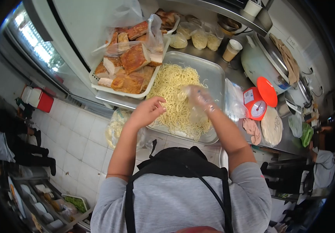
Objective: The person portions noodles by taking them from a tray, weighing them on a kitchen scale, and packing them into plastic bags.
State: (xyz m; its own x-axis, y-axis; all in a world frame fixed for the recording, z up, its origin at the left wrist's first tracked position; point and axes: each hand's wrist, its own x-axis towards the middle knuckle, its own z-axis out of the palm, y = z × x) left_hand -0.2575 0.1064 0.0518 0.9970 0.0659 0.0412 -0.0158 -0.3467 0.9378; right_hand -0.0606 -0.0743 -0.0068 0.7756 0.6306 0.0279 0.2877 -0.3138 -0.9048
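A large metal tray point(217, 79) holds a spread heap of pale yellow noodles point(171, 85). My left hand point(149, 111) is bare, over the tray's near left side beside the noodles. Its fingers are loosely bent and apart, with nothing in them. Over the right part of the heap is my right hand point(199, 99), in a clear plastic glove. Motion smears its fingers, so I cannot make out whether noodles are between them.
Left of the tray, a white basket point(152, 83) is piled with roasted meat point(135, 58). Bagged noodles point(199, 39) and a paper cup point(232, 50) stand behind. A red scale point(255, 104), plastic bags point(233, 99) and a big pot point(262, 62) are at right. Other people are at both sides.
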